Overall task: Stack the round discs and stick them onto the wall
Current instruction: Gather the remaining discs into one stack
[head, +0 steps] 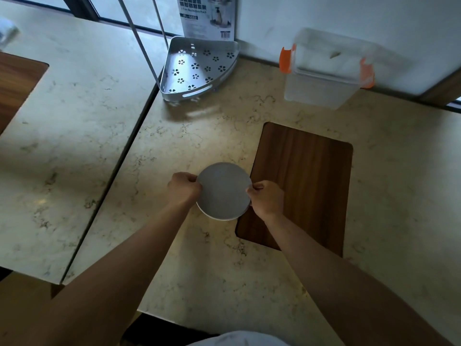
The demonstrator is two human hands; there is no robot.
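Observation:
Grey round discs (223, 191) are held flat just above the marble counter (199, 258), stacked one on another; a paler rim of a lower disc shows along the bottom edge. My left hand (184, 188) pinches the stack's left edge. My right hand (266, 198) pinches its right edge. The white wall (324, 13) rises behind the counter at the top right. How many discs are in the stack cannot be told.
A grey perforated corner shelf (199, 68) with thin rods stands at the back, its printed box (207, 16) against the wall. A clear container with orange clips (326, 68) sits at the right back. A wooden inset (299, 188) lies just right of my hands.

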